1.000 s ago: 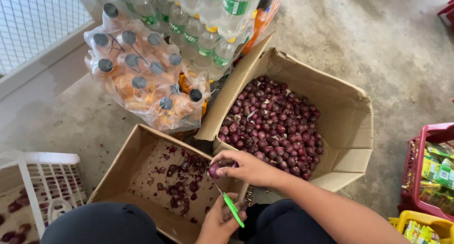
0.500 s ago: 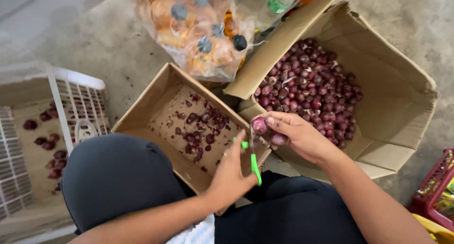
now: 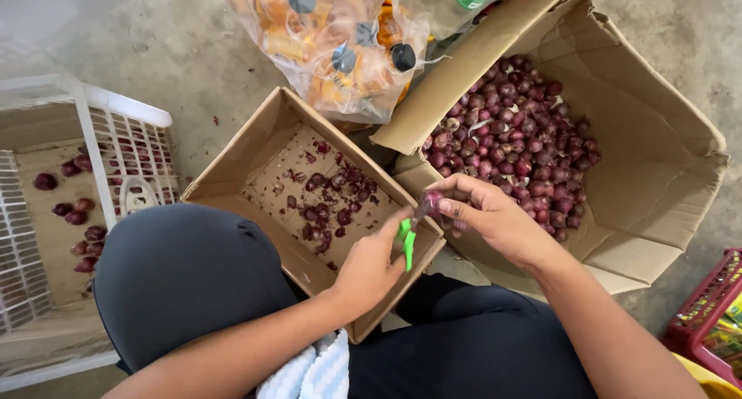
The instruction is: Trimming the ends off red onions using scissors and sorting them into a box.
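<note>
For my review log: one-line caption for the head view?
Left hand holds a green-handled tool to a small red onion pinched in the right hand, above a peel-strewn cardboard box.

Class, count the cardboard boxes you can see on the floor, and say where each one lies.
2. The small box of peelings lies under the hands; the big box of onions is beside it. Others may lie out of frame.

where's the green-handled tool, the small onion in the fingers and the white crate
green-handled tool (image 3: 406,240), head view, on the green handle below the left hand's fingers
small onion (image 3: 430,204), head view, on its purple skin at the right hand's fingertips
white crate (image 3: 127,109), head view, on its top rim
</note>
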